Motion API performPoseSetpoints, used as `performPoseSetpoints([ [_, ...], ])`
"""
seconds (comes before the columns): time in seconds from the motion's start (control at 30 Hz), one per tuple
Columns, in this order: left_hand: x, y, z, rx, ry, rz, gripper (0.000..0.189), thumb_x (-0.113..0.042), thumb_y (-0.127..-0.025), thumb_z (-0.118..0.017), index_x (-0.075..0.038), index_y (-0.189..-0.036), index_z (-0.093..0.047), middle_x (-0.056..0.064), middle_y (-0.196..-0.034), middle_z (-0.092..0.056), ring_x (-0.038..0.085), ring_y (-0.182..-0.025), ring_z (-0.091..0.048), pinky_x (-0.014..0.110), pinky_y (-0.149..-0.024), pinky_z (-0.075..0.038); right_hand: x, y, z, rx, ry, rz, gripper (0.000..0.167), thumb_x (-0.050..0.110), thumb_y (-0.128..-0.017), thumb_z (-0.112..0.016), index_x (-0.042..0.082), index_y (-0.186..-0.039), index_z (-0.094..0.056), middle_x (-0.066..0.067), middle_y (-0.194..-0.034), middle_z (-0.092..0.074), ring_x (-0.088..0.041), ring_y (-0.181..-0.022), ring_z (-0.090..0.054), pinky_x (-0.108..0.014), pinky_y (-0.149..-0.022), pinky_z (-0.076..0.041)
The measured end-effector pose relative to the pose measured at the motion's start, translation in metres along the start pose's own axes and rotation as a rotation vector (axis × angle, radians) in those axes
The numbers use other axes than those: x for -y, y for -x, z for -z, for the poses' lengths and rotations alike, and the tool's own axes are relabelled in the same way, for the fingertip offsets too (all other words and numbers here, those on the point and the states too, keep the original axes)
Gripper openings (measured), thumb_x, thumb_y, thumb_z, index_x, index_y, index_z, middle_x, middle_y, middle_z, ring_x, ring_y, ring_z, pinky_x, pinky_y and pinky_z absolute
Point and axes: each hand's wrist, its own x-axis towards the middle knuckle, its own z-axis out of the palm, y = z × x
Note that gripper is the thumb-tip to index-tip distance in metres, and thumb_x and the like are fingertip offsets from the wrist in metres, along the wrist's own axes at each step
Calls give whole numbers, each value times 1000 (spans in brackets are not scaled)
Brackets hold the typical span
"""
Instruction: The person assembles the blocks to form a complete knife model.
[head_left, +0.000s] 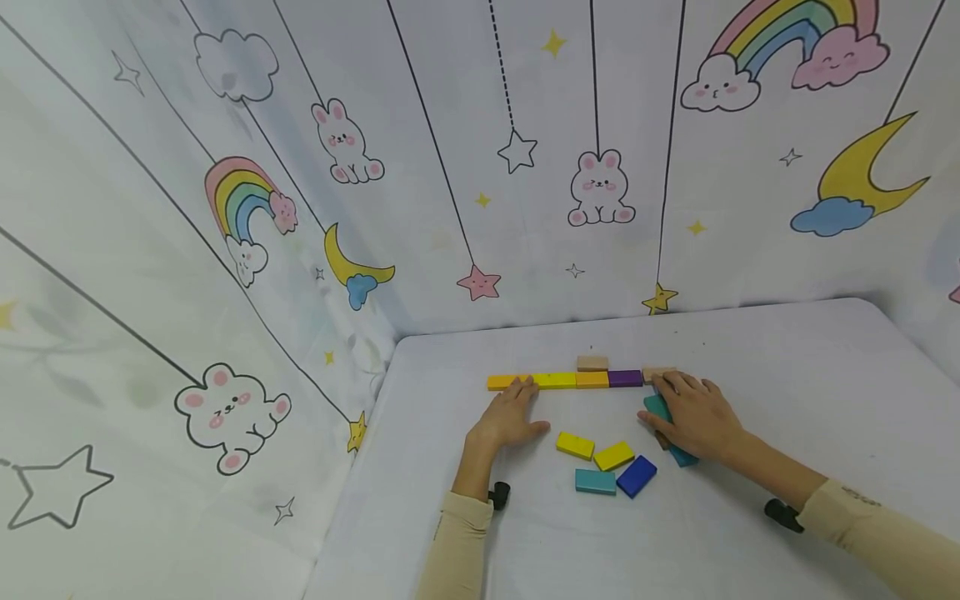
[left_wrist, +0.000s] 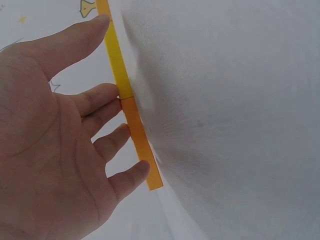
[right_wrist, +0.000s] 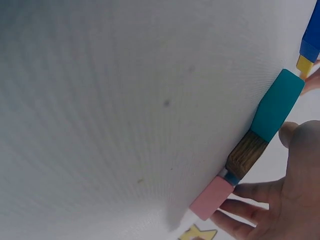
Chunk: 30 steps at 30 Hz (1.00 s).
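Observation:
My left hand (head_left: 506, 419) rests its fingertips on a row of flat blocks. In the left wrist view, its slightly bent fingers touch the near side of an orange block (left_wrist: 142, 145) and a yellow block (left_wrist: 118, 62). Farther right along the row lie a second orange block (head_left: 592, 380) and a purple block (head_left: 626, 379). My right hand (head_left: 699, 418) spreads over the row's right end, fingertips at a pale block (head_left: 659, 372). Under and beside it are teal blocks (head_left: 657, 407) and a brown block (right_wrist: 247, 154). A pinkish block (right_wrist: 212, 197) meets its fingers in the right wrist view.
Between the hands lie two yellow blocks (head_left: 575, 446), a teal block (head_left: 596, 482) and a blue block (head_left: 637, 477). Behind the row sits a light wooden block (head_left: 592, 363). White cloth covers the table (head_left: 555, 550); a patterned curtain (head_left: 435, 208) hangs at the back and left.

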Motion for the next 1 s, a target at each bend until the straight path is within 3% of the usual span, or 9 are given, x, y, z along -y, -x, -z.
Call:
performPoseSetpoints([
  [1.0, 0, -1, -2, 0, 3, 4, 78, -49, -98, -69, -14, -161, -40, 1, -172, -28, 22, -159, -21, 45, -129, -24, 4, -1, 3, 25, -51, -8, 74, 54, -99, -65, -3, -145, -56, -28, -147, -51, -51, -128, -54, -73, -101, -46],
])
